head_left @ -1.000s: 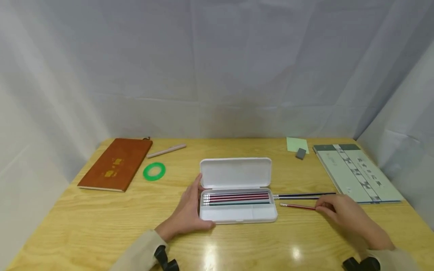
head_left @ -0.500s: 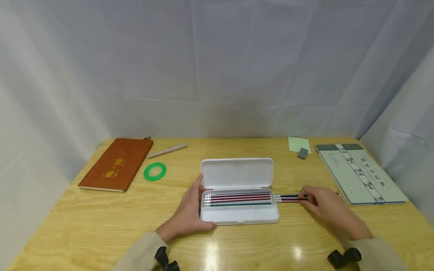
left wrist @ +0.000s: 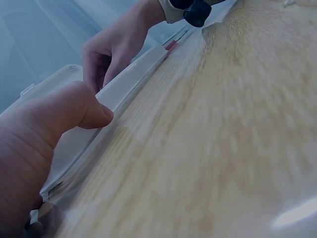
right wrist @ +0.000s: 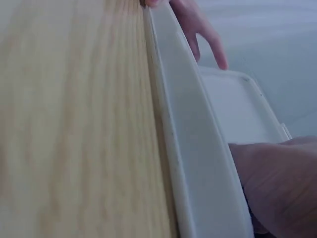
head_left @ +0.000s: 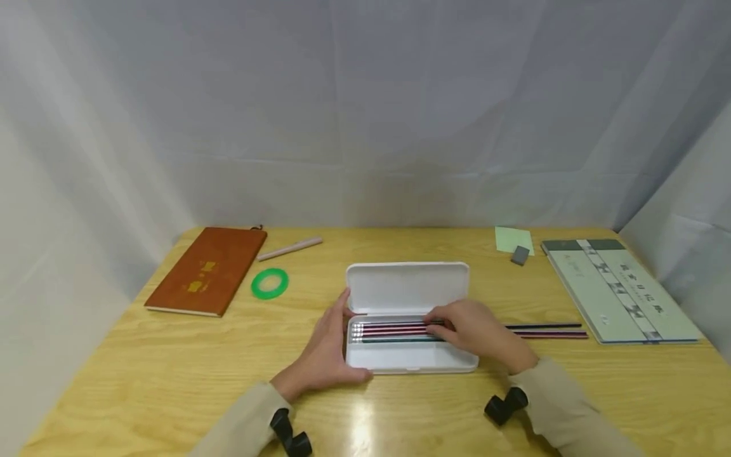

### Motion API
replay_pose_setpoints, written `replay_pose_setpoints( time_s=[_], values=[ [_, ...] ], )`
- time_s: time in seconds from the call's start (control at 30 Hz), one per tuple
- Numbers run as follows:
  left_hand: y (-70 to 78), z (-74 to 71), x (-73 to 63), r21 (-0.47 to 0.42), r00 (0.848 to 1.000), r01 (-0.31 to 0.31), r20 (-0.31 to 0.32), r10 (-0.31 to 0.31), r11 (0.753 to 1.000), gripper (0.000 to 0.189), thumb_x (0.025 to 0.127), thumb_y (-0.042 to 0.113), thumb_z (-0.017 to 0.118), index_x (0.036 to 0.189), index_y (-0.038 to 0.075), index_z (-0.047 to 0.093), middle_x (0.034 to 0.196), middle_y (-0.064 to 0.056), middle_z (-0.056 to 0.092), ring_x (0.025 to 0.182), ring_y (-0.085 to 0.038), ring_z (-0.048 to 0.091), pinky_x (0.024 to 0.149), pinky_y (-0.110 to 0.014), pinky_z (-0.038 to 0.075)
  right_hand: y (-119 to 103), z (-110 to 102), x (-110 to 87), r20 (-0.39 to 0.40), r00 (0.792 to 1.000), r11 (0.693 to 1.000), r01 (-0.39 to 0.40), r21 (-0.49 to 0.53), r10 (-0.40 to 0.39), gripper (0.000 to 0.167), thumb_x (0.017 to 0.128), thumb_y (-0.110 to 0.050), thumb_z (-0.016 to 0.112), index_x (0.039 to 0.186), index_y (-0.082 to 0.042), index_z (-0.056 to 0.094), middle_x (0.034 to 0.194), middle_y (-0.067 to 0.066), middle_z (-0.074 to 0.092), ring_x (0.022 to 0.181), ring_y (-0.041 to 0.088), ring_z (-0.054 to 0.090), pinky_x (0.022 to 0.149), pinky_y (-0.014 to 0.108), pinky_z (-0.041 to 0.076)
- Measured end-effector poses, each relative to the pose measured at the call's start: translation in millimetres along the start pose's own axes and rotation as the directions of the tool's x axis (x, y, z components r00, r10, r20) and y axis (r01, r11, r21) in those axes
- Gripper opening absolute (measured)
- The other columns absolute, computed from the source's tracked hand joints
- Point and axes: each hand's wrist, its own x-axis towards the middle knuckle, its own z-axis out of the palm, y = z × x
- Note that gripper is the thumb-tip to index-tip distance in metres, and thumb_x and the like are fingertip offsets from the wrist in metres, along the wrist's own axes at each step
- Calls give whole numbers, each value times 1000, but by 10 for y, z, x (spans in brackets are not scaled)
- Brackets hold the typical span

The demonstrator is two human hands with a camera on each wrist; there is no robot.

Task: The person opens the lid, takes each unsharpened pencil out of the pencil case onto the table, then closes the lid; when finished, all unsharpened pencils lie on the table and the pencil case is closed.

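Observation:
An open white pencil case [head_left: 394, 360] lies on the wooden table, its lid [head_left: 408, 287] tipped back. Several pencils [head_left: 391, 329] lie side by side in its rear part, metal ends to the left. My left hand [head_left: 328, 352] holds the case's left end, thumb at the front wall, fingers towards the hinge; the thumb [left wrist: 86, 106] touches the rim in the left wrist view. My right hand [head_left: 471, 327] reaches into the case, curled thumb and fingers pinching at the pencils; its fingertips are partly hidden. Right of the case, under the right wrist, lie more pencils [head_left: 554, 330].
A brown notebook [head_left: 208, 270], a pale pink pen [head_left: 290, 248] and a green tape roll [head_left: 270, 284] lie on the left. Towards the back right are a green sticky note [head_left: 505, 238], a grey eraser [head_left: 520, 255] and a pale green notebook [head_left: 619, 289].
My right hand first brought a short-looking red pencil beside the others right of the case. It then moved left, leaving them there, and reached into the case. The left hand stayed on the case.

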Motion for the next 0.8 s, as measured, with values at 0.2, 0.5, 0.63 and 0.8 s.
replay_pose_setpoints(
  time_s=[0.2,0.5,0.63,0.8],
  values=[
    [23,7,30,-6,1000,5,-3,-5,1000,140,49,37,88,155,18,-2,124,-2,46,115,-22,43,106,-51,30,-80,67,73,-9,999,996,-42,-76,41,7,87,-22,69,89,-15,72,74,-6,68,63,4,57,58,23,45],
    [26,24,26,-7,1000,-7,-6,7,1000,140,49,37,87,155,15,0,123,-3,46,116,-23,43,106,-51,31,-40,-33,-116,-133,991,998,-27,-59,19,4,86,-16,70,88,-14,67,59,-12,51,52,-3,36,49,18,33],
    [14,24,13,-1,1000,-9,-15,9,1000,139,49,36,87,155,14,1,123,-4,46,115,-23,44,105,-50,31,135,-111,-477,-285,958,1000,-31,-6,27,13,80,-8,74,87,-16,67,56,-17,36,50,-7,27,47,15,28],
    [6,20,3,-2,1000,-4,-15,4,1000,139,49,36,87,155,14,0,124,-4,45,116,-23,43,104,-50,32,366,-259,-983,-300,939,983,-184,-17,171,17,79,-7,75,85,-20,66,58,-19,37,51,-7,30,47,17,30]
  ],
)
